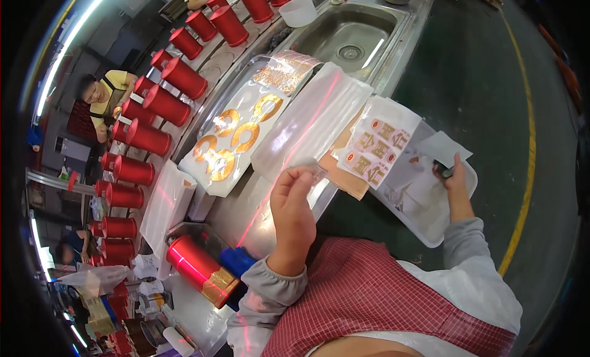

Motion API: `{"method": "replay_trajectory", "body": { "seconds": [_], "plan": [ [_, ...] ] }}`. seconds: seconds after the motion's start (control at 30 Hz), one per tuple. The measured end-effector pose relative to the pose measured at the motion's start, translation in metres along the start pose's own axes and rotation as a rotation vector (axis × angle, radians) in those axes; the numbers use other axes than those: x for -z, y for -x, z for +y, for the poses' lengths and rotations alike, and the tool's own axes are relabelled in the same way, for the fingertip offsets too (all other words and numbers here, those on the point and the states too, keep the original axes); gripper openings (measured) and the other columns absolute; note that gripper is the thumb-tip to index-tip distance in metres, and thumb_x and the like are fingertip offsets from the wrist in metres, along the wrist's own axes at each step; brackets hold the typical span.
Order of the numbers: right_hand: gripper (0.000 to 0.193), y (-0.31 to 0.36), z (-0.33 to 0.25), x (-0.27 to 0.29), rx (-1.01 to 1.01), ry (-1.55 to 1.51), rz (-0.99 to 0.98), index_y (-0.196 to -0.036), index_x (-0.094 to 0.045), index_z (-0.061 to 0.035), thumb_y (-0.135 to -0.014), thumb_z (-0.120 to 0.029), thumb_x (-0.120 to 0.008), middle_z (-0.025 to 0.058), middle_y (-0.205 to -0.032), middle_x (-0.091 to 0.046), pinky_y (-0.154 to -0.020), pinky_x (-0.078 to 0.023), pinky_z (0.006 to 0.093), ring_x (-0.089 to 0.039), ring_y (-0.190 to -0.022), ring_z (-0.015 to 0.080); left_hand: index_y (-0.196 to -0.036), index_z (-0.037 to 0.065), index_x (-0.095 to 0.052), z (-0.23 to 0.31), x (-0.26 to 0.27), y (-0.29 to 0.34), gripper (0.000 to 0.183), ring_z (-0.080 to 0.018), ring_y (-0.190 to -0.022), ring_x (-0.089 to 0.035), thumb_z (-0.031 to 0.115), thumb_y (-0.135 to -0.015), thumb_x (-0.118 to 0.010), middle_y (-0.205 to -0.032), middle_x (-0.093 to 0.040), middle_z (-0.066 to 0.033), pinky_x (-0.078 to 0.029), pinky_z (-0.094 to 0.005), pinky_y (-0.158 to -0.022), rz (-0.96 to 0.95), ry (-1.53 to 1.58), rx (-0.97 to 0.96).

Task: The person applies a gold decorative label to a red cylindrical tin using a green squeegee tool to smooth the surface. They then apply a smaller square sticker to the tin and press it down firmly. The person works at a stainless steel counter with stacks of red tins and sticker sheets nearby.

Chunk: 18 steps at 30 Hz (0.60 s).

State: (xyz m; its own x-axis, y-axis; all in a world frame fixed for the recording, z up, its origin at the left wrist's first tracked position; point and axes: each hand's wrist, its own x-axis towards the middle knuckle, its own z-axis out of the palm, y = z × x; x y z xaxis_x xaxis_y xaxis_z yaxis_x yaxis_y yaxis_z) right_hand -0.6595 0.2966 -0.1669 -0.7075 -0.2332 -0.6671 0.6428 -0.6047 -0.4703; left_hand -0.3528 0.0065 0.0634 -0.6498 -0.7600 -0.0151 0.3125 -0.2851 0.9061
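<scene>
My left hand is closed in a pinch on a small clear film piece, held above the metal bench. In my right hand is a piece of white paper, with a small dark object that I cannot make out. Below that hand sits a white plastic tray holding paper scraps. A label sheet with gold and red prints lies between my hands, on brown paper. Left of my left arm, a shiny red cylinder with a gold band rests tilted beside a blue part.
A sheet of ring-shaped gold stickers and a long white sheet lie on the bench. A steel sink is at the far end. Several red canisters line the conveyor on the left, with a co-worker beyond.
</scene>
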Motion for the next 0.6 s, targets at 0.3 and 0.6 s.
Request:
{"method": "replay_trajectory", "body": {
  "seconds": [0.3,0.6],
  "plan": [
    [0.029,0.084,0.038,-0.045,0.022,0.473,-0.407,-0.104,-0.062,-0.0065,-0.096,-0.034,-0.057,0.0121,-0.104,-0.06,-0.061,-0.053,0.0381,-0.06,-0.084,0.0222,-0.092,0.003,-0.063,-0.003,0.01,-0.015,0.005,-0.0232,-0.103,-0.056,0.006,-0.089,-0.062,-0.104,-0.064,-0.0105,-0.038,-0.0361,-0.097,0.097,-0.623,-0.452],
    [0.049,0.214,0.081,-0.2,-0.078,0.901,-1.386,-0.123,-0.06,-0.0001,-0.103,-0.041,-0.044,0.0066,-0.11,-0.059,-0.076,-0.047,0.0267,-0.055,-0.089,0.0128,-0.088,0.008,-0.067,0.013,-0.004,0.001,0.017,-0.0378,-0.117,-0.047,0.002,-0.073,-0.07,-0.1,-0.062,-0.0128,-0.038,-0.0464,-0.097,-0.112,-1.182,-0.999]
  ]
}}
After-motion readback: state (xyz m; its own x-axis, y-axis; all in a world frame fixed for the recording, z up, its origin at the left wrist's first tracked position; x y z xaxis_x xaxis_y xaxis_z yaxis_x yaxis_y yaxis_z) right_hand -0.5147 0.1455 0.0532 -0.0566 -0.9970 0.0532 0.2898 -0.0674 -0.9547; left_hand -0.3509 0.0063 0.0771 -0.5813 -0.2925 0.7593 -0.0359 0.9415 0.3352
